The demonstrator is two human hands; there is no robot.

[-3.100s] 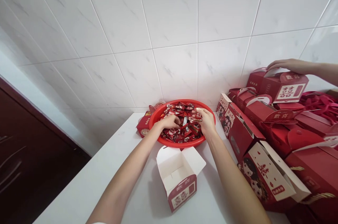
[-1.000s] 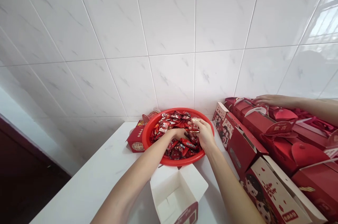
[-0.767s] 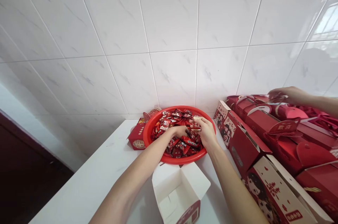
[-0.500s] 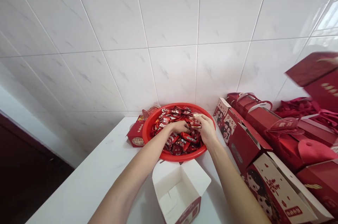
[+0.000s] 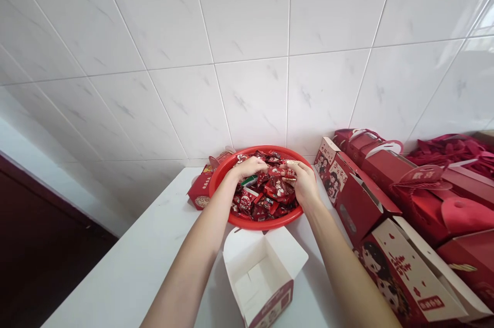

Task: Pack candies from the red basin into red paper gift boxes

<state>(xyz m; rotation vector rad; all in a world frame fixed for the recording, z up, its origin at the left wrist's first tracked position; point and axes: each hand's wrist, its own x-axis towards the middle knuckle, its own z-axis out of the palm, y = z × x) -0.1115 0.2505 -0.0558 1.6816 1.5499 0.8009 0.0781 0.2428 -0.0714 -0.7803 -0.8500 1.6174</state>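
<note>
A round red basket [image 5: 259,225] stands against the wall, filled with red wrapped candies [image 5: 266,204]. Over its back left part is my left hand [image 5: 252,166], fingers pinched together at a red candy packet near the basket's middle. My right hand [image 5: 299,178] is over the right side of the basket, closed on red and gold wrapped candies [image 5: 289,171] between thumb and fingers. In front of the basket, between my forearms, sits an open white-lined box [image 5: 257,284] with its flaps spread; no candies show inside.
Red and cream gift boxes [image 5: 409,271] line the right side, some with cord handles. Behind them lies a heap of dark red ribbons [image 5: 451,153]. A small red box [image 5: 200,191] touches the basket's left side. A tiled wall [image 5: 250,101] rises behind.
My left hand has lifted out of the candies with a packet at its fingertips. A green wrapper now shows. The red box that was held up at the far right has left view.
</note>
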